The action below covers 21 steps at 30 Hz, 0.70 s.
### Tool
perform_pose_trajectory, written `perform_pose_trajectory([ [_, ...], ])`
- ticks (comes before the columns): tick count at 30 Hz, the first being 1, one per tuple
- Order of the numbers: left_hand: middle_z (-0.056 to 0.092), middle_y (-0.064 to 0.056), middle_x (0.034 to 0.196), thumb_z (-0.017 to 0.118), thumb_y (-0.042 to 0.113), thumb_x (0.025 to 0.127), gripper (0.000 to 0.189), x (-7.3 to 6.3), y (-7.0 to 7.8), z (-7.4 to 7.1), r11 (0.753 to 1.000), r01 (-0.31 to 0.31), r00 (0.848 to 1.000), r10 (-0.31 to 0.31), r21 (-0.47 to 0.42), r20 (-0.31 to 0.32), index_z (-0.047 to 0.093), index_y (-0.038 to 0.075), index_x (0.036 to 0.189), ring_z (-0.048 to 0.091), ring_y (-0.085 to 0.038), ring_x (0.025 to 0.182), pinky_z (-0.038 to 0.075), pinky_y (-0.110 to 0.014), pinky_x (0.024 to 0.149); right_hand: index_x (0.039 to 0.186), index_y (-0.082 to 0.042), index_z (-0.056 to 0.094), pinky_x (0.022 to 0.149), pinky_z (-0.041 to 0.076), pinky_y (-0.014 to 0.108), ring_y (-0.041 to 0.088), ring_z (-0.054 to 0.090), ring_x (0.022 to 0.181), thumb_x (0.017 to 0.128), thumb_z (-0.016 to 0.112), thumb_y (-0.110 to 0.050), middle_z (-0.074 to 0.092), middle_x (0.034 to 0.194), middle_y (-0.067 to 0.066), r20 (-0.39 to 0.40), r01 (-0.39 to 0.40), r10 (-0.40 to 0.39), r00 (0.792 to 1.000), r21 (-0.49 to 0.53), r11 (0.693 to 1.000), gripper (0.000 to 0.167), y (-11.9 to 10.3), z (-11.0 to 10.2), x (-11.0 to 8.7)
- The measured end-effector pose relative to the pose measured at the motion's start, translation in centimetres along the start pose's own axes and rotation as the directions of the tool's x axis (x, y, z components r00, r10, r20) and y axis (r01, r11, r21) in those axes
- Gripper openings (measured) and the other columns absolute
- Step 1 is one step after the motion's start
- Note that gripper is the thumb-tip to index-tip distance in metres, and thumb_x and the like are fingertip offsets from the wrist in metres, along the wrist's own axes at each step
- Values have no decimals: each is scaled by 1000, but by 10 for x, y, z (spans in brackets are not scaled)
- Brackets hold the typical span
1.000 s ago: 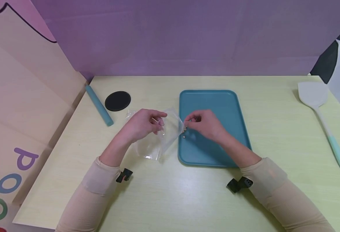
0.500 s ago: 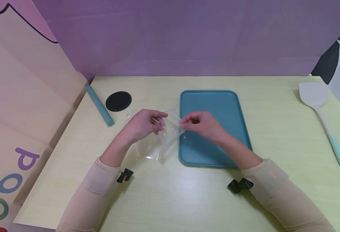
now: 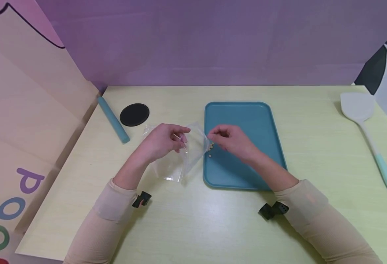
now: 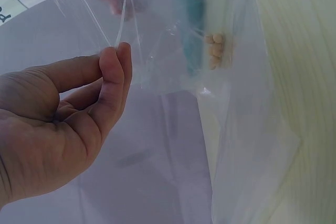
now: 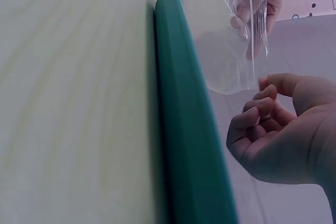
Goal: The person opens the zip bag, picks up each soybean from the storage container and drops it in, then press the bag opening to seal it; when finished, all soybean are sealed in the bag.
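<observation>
Clear bag: thin, glossy, see-through plastic, creased into fine lines and soft folds; it is between the two hands, partly above the bare table and with its pointed corner over the tray's left edge.
Beige pieces: small, matte and rounded, clustered at that corner; whether they lie inside the plastic or behind it I cannot tell. One more sits just apart, over the tray.
Left hand: thumb and fingertips meet, pinching the bag.
Right hand: fingers curled, thumb and forefinger tips pinching the bag's corner.
Tray: smooth teal rectangle with rounded corners and a raised rim, beneath the right hand.
Disc: flat, black, round, thin-rimmed, beyond the left hand.
Rod: plain teal cylinder, lying slantwise left of the disc.
Spatula: broad pale blade, slim shaft, mint handle, well apart at the right.
Table: pale, faintly wood-grained top.
Sleeves: beige, stretchy-looking fabric.
Backdrop: purple, lightly creased sheet.
</observation>
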<state>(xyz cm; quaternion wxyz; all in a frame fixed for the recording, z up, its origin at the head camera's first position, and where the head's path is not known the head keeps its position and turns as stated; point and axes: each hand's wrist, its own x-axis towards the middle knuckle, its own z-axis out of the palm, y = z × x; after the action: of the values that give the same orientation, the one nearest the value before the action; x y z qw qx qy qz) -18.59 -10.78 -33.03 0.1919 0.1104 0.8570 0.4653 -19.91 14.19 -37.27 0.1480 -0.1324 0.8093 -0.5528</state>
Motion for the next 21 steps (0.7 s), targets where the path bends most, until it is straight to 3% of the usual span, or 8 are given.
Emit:
perform_pose_trajectory([
  [6,66,-11,99,64,-5,95,45,-1,0,-1,1000,-12,1000,12,-2,0,59,2,139,66,-31,93,58,-46,87,112,-3,70,65,44,35,23,49,71,101,64,-21,55,77,10,41,-30,33,999,-83,996,22,4,-2,2],
  [9,66,-11,99,64,-5,95,45,-1,0,-2,1000,-20,1000,20,-8,0,59,1,139,66,-33,94,57,-47,87,105,-5,72,65,45,33,22,52,74,98,68,-17,61,81,8,70,36,-22,997,-205,978,15,8,-3,4],
  [13,66,-12,99,63,-5,96,44,-1,0,-2,1000,-27,1000,27,-11,0,59,1,139,66,-33,95,58,-46,87,98,-9,74,62,45,32,19,55,68,93,73,-13,63,76,1,156,142,-89,984,-368,919,7,13,-2,7],
  [16,66,-12,99,63,-5,95,44,-1,0,-2,1000,-26,1000,26,-17,2,59,0,139,66,-35,97,58,-46,87,98,-9,74,63,45,33,18,54,64,91,75,-11,60,72,-1,206,178,-101,973,-398,900,8,14,-2,7],
  [21,66,-13,99,63,-6,95,44,-1,0,-2,999,-26,1000,26,-40,2,59,0,139,65,-39,100,57,-47,88,98,-9,74,66,45,33,17,52,67,89,77,-9,57,72,-1,239,189,-96,966,-408,893,9,15,-1,6],
])
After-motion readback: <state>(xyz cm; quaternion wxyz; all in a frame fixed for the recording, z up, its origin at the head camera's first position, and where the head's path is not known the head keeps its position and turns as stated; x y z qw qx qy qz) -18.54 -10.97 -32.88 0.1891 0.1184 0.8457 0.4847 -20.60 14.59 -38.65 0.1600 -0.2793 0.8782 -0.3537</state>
